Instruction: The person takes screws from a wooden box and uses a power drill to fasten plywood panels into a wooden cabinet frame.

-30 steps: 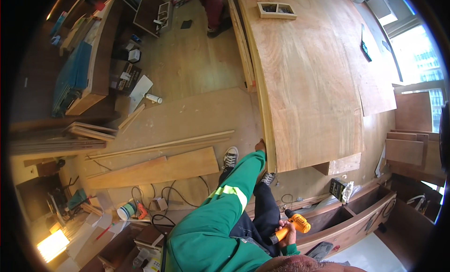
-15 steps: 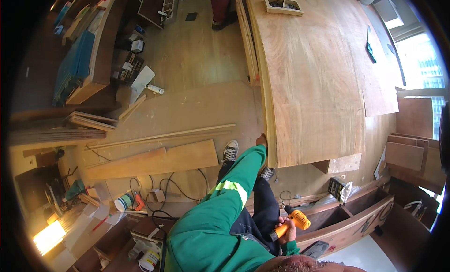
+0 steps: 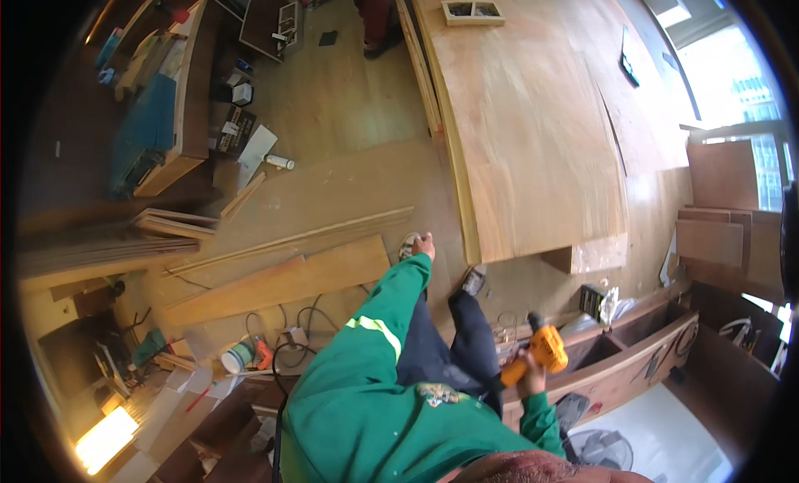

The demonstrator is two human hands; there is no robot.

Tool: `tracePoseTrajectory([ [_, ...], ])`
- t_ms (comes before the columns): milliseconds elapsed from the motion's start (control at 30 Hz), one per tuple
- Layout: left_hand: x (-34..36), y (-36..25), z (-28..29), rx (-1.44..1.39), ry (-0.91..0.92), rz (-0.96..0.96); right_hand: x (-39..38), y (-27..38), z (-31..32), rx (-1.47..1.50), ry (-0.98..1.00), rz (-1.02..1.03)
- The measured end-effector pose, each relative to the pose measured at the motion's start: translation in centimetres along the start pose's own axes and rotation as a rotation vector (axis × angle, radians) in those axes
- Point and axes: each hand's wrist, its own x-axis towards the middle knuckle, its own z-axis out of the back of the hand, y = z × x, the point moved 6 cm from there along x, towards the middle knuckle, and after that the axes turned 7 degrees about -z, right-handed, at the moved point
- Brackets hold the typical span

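My right hand [image 3: 531, 378] is wrapped round the grip of a yellow-and-black cordless drill [image 3: 548, 350], held out beside my right leg. The drill's dark front end points away from me. My left hand [image 3: 424, 247] is free, above the floor, its fingers loosely bent and partly apart. It is a short way left of the near corner of a large plywood sheet [image 3: 541, 150]. That sheet lies raised above the floor on a wooden frame. A small divided wooden box [image 3: 473, 13] holding small dark items sits at its far end.
Long boards [image 3: 283, 279] and thin strips lie on the floor at left, with cables near them. A compartmented wooden carcass [image 3: 641, 350] stands at right. Another person's leg [image 3: 374, 13] shows at the far end. A fan [image 3: 601, 450] is at lower right.
My left hand has come off the plywood's edge and moved left. My right hand has lifted the drill slightly away and to the right. My view and stance have shifted.
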Motion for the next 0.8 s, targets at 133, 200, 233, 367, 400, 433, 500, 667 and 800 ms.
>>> tracePoseTrajectory([
  [133,-6.7,-6.4,6.3,-0.755,0.405,-0.139,1.5,3.6,0.4,-0.454,-0.089,0.231],
  [200,-11.4,-13.1,11.0,-0.948,0.675,-0.016,0.6,6.1,-3.0,-0.557,-0.086,0.333],
  [233,-13.8,-16.4,14.1,-0.996,0.675,0.069,-0.7,7.5,-5.9,-0.533,-0.034,0.316],
  [367,-19.3,-26.0,21.3,-1.276,0.887,0.023,-2.5,9.7,-11.5,-0.428,0.097,0.211],
  [400,-20.3,-28.6,23.0,-1.346,0.906,0.004,-3.6,10.8,-13.6,-0.451,0.126,0.209],
  [433,-20.8,-30.0,23.9,-1.395,0.899,-0.002,-4.5,11.5,-14.9,-0.465,0.152,0.227],
  [500,-21.7,-32.6,25.5,-1.492,0.895,-0.020,-5.6,12.7,-17.0,-0.494,0.200,0.272],
  [667,-24.3,-37.0,28.6,-1.603,0.879,-0.069,-7.4,14.4,-20.4,-0.412,0.355,0.359],
  [800,-26.0,-38.5,29.6,-1.606,0.960,-0.123,-7.9,15.1,-21.4,-0.416,0.392,0.385],
])
